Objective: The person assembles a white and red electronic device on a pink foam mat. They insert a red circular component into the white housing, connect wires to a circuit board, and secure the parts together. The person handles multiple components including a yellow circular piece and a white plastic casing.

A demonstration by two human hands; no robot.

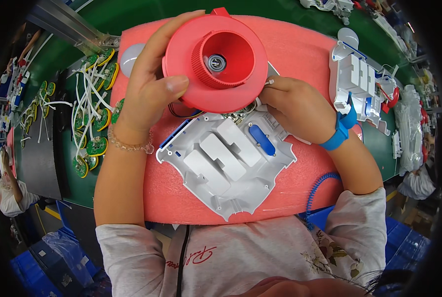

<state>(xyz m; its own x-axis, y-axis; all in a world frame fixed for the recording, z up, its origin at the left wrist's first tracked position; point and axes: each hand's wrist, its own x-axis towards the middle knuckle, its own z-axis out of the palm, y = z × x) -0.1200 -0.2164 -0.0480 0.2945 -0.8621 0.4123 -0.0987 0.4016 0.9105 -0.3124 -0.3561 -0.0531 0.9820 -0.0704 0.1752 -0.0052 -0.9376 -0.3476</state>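
My left hand point(154, 84) grips a red round plastic part point(238, 62), its fingers around the left rim and the thumb on the flange. The part has a ribbed collar and a deep bore with a small lens-like piece point(216, 63) at the bottom. My right hand point(302, 109) is closed beside its right edge, pinching a small white connector point(269, 82). Under both hands lies a white plastic housing point(221, 163), inner side up, with a blue oval insert point(262, 140). Dark wires show below the red part, which hides the housing's far end.
A pink foam mat point(166, 198) covers the work surface. Green circuit boards with white cables point(97, 119) lie to the left. At the right are another white housing point(359, 79) and clear plastic bags point(410, 128). A blue coiled cord point(314, 193) runs from my right wristband point(340, 131).
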